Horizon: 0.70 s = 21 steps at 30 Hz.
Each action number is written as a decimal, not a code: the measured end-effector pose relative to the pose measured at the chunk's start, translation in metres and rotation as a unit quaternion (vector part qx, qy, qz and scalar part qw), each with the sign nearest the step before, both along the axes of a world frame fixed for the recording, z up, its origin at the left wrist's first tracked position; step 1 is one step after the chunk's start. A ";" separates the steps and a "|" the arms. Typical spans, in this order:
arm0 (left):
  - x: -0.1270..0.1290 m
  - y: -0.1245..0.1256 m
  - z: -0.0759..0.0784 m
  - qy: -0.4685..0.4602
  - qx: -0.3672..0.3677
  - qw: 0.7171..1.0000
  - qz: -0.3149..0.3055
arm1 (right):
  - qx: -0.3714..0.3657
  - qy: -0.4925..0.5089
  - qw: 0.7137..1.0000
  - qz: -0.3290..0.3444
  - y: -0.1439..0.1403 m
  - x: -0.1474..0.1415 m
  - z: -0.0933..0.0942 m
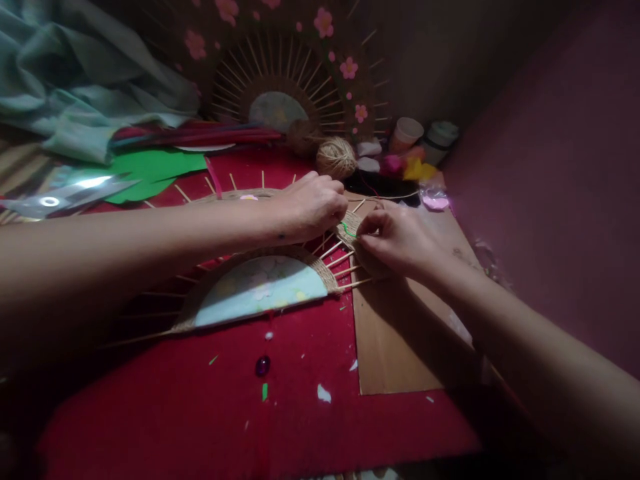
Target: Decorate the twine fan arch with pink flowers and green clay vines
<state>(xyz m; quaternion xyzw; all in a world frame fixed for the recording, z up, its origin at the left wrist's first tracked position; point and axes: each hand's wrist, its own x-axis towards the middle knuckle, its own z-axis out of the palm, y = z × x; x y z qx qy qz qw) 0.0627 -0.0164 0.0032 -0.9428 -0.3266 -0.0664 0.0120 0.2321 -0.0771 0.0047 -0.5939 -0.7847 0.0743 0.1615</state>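
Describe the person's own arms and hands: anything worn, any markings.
Both forearms are bare, no sleeves in view. The left hand and right hand show no gloves, rings, or watch. A small dark mark sits near the left wrist. Dim light hides finer detail.

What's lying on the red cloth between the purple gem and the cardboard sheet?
In the head view, only small paper scraps on the red cloth between purple gem and cardboard sheet.

- No word, label, brand, number or sign can be read anywhere in the head view.
- The two small lidded pots point(423, 138) at the back of the table are too dim and too small to show any lettering.
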 end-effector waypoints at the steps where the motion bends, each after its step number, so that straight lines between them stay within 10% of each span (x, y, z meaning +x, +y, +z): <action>1: 0.000 0.001 -0.001 -0.003 0.007 1.000 -0.003 | -0.016 0.005 1.000 -0.012 0.000 0.001 0.002; 21: -0.004 0.016 -0.016 -0.022 0.131 0.980 -0.150 | 0.097 -0.110 0.986 0.073 -0.008 0.001 -0.011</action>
